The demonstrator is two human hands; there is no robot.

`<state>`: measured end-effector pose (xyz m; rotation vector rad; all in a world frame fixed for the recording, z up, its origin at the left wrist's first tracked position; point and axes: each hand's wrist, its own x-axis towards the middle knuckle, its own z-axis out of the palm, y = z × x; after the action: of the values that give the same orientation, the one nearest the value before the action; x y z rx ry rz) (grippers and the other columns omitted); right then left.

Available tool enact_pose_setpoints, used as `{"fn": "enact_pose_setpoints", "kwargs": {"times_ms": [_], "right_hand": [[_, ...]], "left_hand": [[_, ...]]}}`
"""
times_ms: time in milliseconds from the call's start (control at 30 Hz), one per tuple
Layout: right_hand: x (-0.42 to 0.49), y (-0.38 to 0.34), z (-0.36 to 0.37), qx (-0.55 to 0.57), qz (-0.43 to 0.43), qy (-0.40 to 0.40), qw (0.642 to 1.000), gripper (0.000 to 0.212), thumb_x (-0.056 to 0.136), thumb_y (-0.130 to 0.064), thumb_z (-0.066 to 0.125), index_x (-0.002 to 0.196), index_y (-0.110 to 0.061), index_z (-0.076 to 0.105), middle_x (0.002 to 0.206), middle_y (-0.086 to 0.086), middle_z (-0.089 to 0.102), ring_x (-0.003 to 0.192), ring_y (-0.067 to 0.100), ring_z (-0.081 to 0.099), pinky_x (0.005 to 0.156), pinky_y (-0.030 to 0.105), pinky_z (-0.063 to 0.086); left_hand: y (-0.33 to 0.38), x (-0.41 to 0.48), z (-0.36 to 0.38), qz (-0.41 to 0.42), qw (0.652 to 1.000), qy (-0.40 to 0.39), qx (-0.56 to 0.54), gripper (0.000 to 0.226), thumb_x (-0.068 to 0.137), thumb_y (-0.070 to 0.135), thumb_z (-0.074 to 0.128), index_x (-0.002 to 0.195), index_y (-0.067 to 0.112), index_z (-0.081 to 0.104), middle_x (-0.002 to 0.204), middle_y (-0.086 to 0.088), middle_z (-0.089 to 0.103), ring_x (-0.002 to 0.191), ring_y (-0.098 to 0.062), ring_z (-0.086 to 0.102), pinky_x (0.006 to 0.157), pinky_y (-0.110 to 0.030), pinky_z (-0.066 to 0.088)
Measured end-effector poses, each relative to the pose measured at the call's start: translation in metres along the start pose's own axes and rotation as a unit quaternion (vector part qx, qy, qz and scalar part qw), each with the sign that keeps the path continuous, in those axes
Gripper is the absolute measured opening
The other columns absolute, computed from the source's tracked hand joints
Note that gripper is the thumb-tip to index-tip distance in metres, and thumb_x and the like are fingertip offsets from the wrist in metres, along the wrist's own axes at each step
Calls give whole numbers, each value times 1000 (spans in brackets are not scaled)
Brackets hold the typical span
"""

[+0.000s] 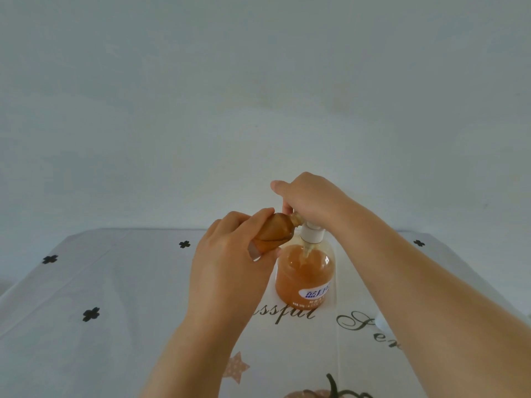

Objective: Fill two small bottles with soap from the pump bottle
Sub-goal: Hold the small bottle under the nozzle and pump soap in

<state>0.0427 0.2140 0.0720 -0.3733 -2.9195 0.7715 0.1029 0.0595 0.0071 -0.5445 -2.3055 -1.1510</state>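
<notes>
A clear pump bottle holding amber soap stands on the table at centre, with a white collar and a blue label. My right hand sits on top of its pump head, fingers curled over it, and hides the head. My left hand grips a small bottle full of amber soap, tilted with its neck up against the pump, right under my right hand. A second small bottle is not visible.
The table wears a white cloth with black flowers, script lettering and a pink star. A small white object peeks out from behind my right forearm. A plain pale wall rises behind the table's far edge.
</notes>
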Motion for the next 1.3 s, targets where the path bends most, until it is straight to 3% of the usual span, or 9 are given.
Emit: {"fn": "enact_pose_setpoints", "kwargs": {"times_ms": [100,267,533,733,900,1067,1133,1233,1300], "right_hand": [[-1,-5,-9,-16,1,-19,1000,47,102,-43,41,95,-9,72,74,3,65,69,19,58,71,33,46],[-1,-11,-9,-38,10,-36,999,57,102,-53,35,95,-10,72,69,3,69,70,20,63,65,32,46],[0,-7,-5,-34,0,-23,999,56,101,-55,35,93,-11,68,78,5,70,75,22,63,75,36,48],[2,0,4,-15,1,-13,1000,56,100,-54,36,94,-10,70,85,4,65,73,20,57,70,34,43],[-1,0,1,3,-1,-13,1000,53,100,-51,37,97,-9,70,83,4,62,72,20,56,73,35,45],[-2,-1,-1,0,6,-16,1000,53,100,-50,39,101,-9,71,85,4,62,71,19,55,70,34,44],[-1,-4,-6,-6,13,-26,1000,52,100,-49,39,104,-8,71,85,4,64,72,20,56,71,34,44],[-2,-9,-13,-26,12,-45,999,54,102,-51,36,101,-8,70,81,5,67,72,21,61,75,35,49],[-3,-12,-14,-36,7,-49,998,56,103,-52,34,99,-8,69,77,5,67,71,21,62,75,36,51]], "left_hand": [[3,0,1,0,1000,8,-13,50,77,27,78,123,38,61,98,17,59,92,-10,56,77,-30,50],[2,-1,0,-7,999,10,-31,52,78,25,78,125,37,61,100,18,60,96,-8,56,80,-30,50],[1,0,-1,-13,999,-11,-33,50,77,30,77,123,41,61,100,19,60,96,-7,57,82,-31,50],[-3,0,1,-4,1000,3,3,45,76,29,79,115,42,63,95,16,62,90,-9,57,73,-21,46],[0,-1,1,-16,1000,-10,-14,43,77,29,78,114,45,62,96,16,61,91,-10,58,78,-32,51],[1,-1,0,-28,999,-13,-17,47,77,29,78,120,42,63,98,17,60,93,-10,58,80,-32,51],[4,-1,-1,-22,999,-7,-26,49,77,28,78,117,48,58,98,17,60,94,-9,59,80,-32,51],[7,-2,-1,-9,999,4,-38,68,77,26,78,123,52,35,96,16,61,94,-9,60,80,-33,52],[7,-2,-1,-1,999,9,-39,69,77,26,79,123,51,34,96,16,61,94,-10,60,79,-33,52]]}}
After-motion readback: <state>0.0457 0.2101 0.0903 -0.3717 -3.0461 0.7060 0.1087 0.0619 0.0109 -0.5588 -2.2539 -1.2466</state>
